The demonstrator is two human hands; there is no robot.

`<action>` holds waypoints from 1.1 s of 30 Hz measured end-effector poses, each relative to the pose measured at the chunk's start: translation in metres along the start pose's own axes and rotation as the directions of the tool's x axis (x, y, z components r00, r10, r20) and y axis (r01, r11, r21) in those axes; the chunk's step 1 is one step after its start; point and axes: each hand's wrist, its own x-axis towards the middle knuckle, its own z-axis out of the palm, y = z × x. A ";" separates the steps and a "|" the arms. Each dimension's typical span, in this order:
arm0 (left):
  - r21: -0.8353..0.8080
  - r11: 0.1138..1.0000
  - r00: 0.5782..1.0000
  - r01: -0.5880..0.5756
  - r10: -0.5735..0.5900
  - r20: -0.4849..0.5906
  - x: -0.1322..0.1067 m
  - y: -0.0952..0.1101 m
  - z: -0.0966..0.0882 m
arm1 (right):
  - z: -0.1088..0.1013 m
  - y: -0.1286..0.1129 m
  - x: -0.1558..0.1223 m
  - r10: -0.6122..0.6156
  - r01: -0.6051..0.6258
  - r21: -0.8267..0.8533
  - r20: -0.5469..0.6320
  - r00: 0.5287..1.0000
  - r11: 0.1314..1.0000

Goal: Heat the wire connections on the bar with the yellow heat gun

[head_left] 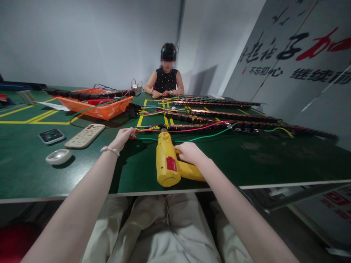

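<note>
In my right hand (191,152) is a yellow heat gun (166,160), gripped by its handle. Its nozzle points away from me, at the near cable bundle (189,126). My left hand (124,138) is closed in a pinch on wire ends at that bundle's left end. A red wire (192,128) runs along the bundle from near the left fingers. Just below it a green wire (197,138) lies on the table. Exactly which wires sit between the left fingertips is hard to make out.
Left of my hands lie a phone in a beige case (85,136), a small dark-screened device (51,136) and a white round dish (58,156). An orange basket (94,109) holds another dark bundle. More bundles (236,116) stretch right across the green table (274,160). A person (166,78) sits opposite.
</note>
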 end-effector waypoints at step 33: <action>0.043 0.999 1.000 0.009 -0.008 -0.024 -0.008 0.005 0.008 | 0.000 0.006 -0.003 0.040 -0.037 -0.069 0.039 0.998 0.997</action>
